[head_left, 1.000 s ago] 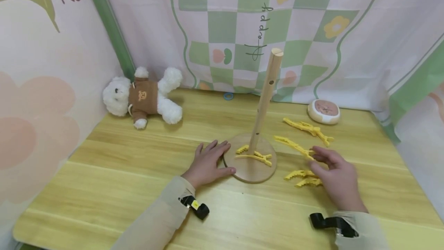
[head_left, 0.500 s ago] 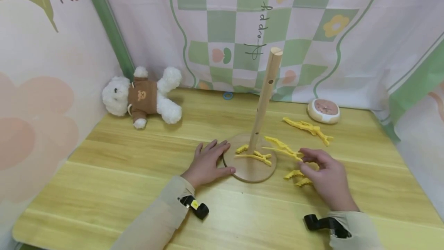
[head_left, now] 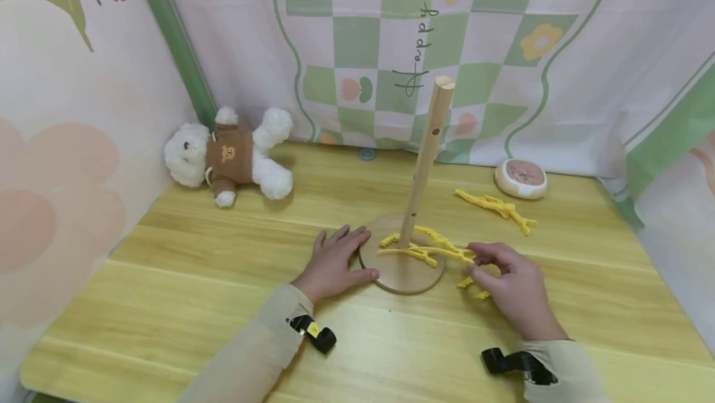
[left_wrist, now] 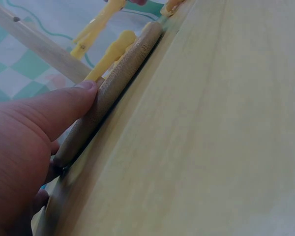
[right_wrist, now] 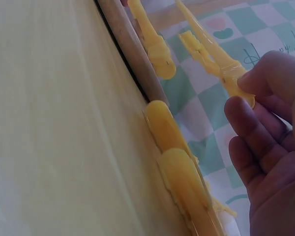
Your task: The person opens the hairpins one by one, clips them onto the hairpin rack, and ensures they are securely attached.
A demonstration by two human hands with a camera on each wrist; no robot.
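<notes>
My right hand point(head_left: 514, 285) pinches a yellow alligator hair clip point(right_wrist: 228, 73) by its tail end, between thumb and fingers. In the head view its two long arms point left over a round wooden base point(head_left: 404, 280). A tall wooden pole point(head_left: 427, 148) with small drilled holes stands up from that base. Another yellow clip point(head_left: 426, 259) lies on the base at the pole's foot. At the base's left rim rests my left hand point(head_left: 337, 263), fingers spread and thumb point(left_wrist: 83, 96) against the edge. Further yellow clips point(right_wrist: 187, 182) lie on the table, partly hidden by my right hand.
One more yellow clip point(head_left: 499, 205) lies at the back right, in front of a white round-cornered device point(head_left: 521, 179). A white plush toy point(head_left: 231, 158) in a brown shirt lies back left. A blue ring point(head_left: 367, 154) sits by the back curtain point(head_left: 223, 18).
My right hand has moved left with the pinched clip, from right of the wooden base to over its right part. The clip's arms show spread apart. The left hand has stayed put.
</notes>
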